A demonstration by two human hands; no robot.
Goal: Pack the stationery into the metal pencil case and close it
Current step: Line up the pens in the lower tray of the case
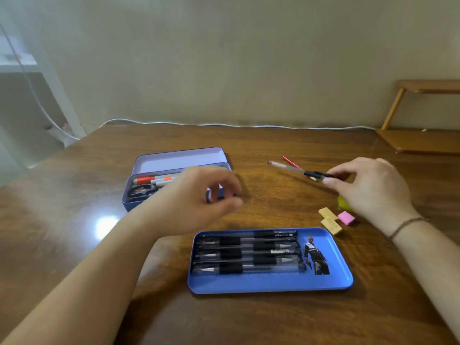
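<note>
**A pen in our right hand, the case open on the desk**

Our right hand (371,188) is raised above the right side of the desk (273,319), its grip pinched on the dark end of a clear pen (296,169) that points left and slightly away from us. Beneath the pen a red pencil (291,162) lies on the wood. Our left hand (201,197) hovers over the right end of the metal pencil case (132,195), fingers curled and thumb apart from them; the grip is loose and we see nothing held in it.

The case sits far left with its lid (179,160) tipped back. Inside we see markers (154,180) with orange bands and a dark round item that is too blurred to name.

Near us, in the middle, a blue tray (273,285) lies flat with a row of black-and-clear pens (249,255) side by side and a printed figure at its right end. Just beyond its far right corner lie two yellow erasers (331,220) and a pink eraser (346,217), close together. A yellow-green thing shows partly behind our right hand.
</note>
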